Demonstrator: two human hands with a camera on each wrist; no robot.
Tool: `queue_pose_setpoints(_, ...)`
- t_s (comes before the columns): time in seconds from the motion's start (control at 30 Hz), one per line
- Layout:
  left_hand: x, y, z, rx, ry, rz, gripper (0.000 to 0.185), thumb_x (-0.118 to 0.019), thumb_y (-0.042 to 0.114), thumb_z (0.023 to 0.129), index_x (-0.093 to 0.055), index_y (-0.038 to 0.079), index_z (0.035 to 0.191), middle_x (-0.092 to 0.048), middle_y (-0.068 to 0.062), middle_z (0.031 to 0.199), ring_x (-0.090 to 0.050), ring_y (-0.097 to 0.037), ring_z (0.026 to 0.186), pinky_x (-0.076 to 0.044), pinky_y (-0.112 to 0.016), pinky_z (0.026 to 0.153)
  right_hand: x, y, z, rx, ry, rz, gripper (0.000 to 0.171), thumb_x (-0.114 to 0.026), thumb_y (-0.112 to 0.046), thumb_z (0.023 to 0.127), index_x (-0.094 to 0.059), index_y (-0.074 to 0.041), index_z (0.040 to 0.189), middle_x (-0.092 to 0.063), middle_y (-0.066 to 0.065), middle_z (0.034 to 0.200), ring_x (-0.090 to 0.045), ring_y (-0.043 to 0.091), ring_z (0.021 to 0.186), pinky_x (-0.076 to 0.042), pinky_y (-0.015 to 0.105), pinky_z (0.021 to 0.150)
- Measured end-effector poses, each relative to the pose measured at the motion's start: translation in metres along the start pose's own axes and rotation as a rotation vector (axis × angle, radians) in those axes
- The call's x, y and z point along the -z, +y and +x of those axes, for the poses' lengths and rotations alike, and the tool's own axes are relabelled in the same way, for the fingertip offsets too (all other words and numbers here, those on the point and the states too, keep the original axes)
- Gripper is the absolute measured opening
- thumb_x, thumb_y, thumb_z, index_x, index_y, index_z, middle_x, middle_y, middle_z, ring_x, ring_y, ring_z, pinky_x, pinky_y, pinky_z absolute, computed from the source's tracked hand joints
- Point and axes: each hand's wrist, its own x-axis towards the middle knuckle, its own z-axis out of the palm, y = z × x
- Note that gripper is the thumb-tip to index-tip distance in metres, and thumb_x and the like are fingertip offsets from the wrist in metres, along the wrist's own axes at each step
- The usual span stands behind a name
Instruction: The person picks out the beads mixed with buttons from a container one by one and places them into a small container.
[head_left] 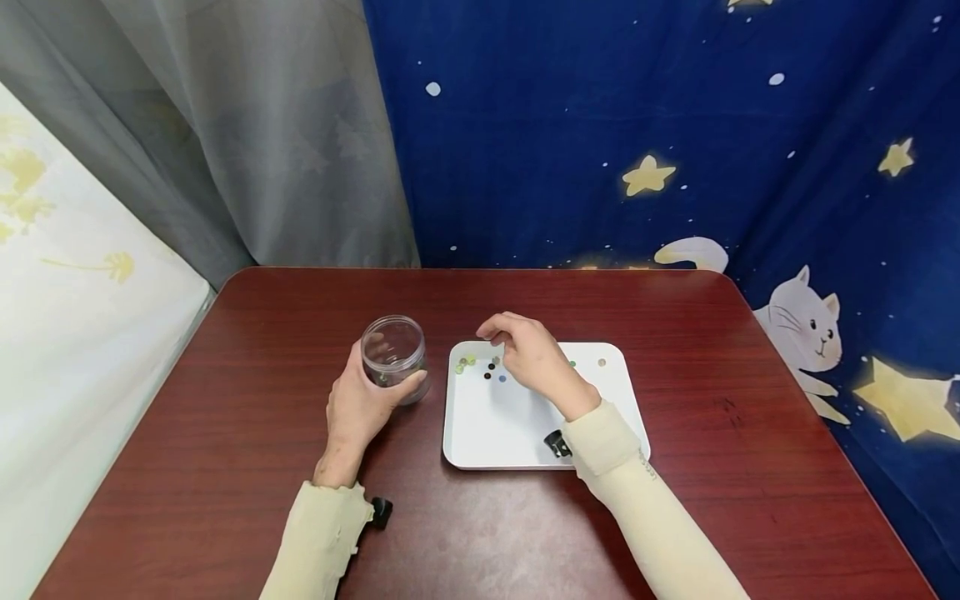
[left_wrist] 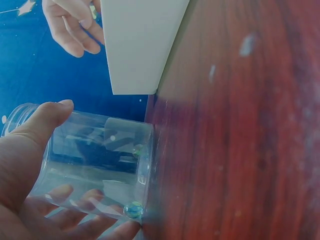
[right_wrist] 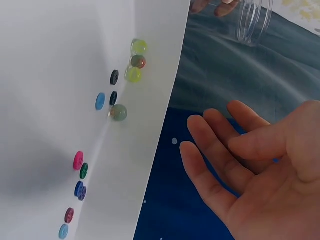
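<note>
Curtain: grey cloth hangs at the far left [head_left: 247, 133], beside a pale wall with yellow plant prints.
Counter: dark red wood grain [head_left: 225, 433], carrying everything below.
Left hand: the left hand [head_left: 360, 408] rests on the counter, its grip clamped around the jar, thumb on the near side and fingers wrapped behind, seen through the clear wall in the left wrist view.
Jar: clear plastic jar [head_left: 393, 354] stands upright with its mouth open, just left of the tray and apart from it; two glass marbles [left_wrist: 133, 209] lie at its bottom.
Tray: white tray with rounded corners [head_left: 487, 433] lies flat at the middle of the counter.
Tray contents: yellow-green and mottled marbles [right_wrist: 135, 61] sit clustered in the far left corner, with small black and blue buttons [right_wrist: 100, 101] close by; pink, green and blue buttons [right_wrist: 78, 160] lie further along the same far edge.
Right hand: the right hand [head_left: 532, 354] hovers over the far part of the tray, above the marbles; its grip is apart, fingers loosely bent and holding nothing in the right wrist view.
Backdrop: blue cloth with stars and a white cat [head_left: 806, 321] fills the right.
</note>
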Motion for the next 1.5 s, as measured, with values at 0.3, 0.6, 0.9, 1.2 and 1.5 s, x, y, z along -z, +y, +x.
queue_pose_setpoints(0.3,0.001,0.000,0.002,0.002,0.003,-0.001,0.103,-0.087,0.064,0.074,-0.041,0.026,0.157,-0.069,-0.008,0.137,-0.067,-0.039,0.123,-0.050,-0.060,0.100,0.003,0.006,0.000,-0.003,0.011,-0.004,0.046,-0.038,0.013,0.096,-0.074,-0.008,0.116,-0.075,0.006,0.116,-0.071,0.026,0.105,-0.057,0.038,0.092)
queue_pose_setpoints(0.6,0.004,-0.003,-0.002,0.006,-0.007,0.007,0.104,-0.086,0.065,0.074,-0.040,0.026,0.158,-0.067,-0.010,0.138,-0.066,-0.039,0.123,-0.050,-0.061,0.100,0.000,0.008,-0.003,-0.017,-0.016,-0.020,0.048,-0.041,0.016,0.093,-0.073,-0.008,0.119,-0.075,0.005,0.117,-0.072,0.025,0.106,-0.057,0.038,0.093)
queue_pose_setpoints(0.9,0.003,-0.004,-0.002,0.008,-0.001,0.005,0.102,-0.087,0.064,0.073,-0.041,0.027,0.157,-0.069,-0.008,0.137,-0.067,-0.037,0.122,-0.050,-0.059,0.100,-0.004,0.009,-0.004,-0.048,-0.054,-0.063,0.048,-0.041,0.014,0.092,-0.075,-0.009,0.119,-0.077,0.005,0.117,-0.073,0.026,0.108,-0.057,0.038,0.094)
queue_pose_setpoints(1.2,0.000,-0.003,-0.001,-0.001,-0.009,-0.012,0.103,-0.089,0.062,0.072,-0.041,0.025,0.156,-0.069,-0.009,0.136,-0.068,-0.038,0.122,-0.051,-0.059,0.098,-0.006,0.014,-0.008,-0.048,-0.100,-0.093,0.031,-0.054,0.003,0.101,-0.076,-0.010,0.119,-0.076,0.007,0.125,-0.071,0.026,0.119,-0.057,0.044,0.098)
queue_pose_setpoints(1.5,0.003,0.000,0.001,0.011,-0.047,0.000,0.106,-0.092,0.055,0.072,-0.038,0.025,0.158,-0.066,-0.011,0.141,-0.064,-0.041,0.127,-0.050,-0.061,0.100,-0.007,0.016,-0.008,-0.083,-0.140,-0.111,0.033,-0.053,0.002,0.101,-0.075,-0.011,0.121,-0.073,0.009,0.132,-0.069,0.024,0.116,-0.053,0.040,0.093)
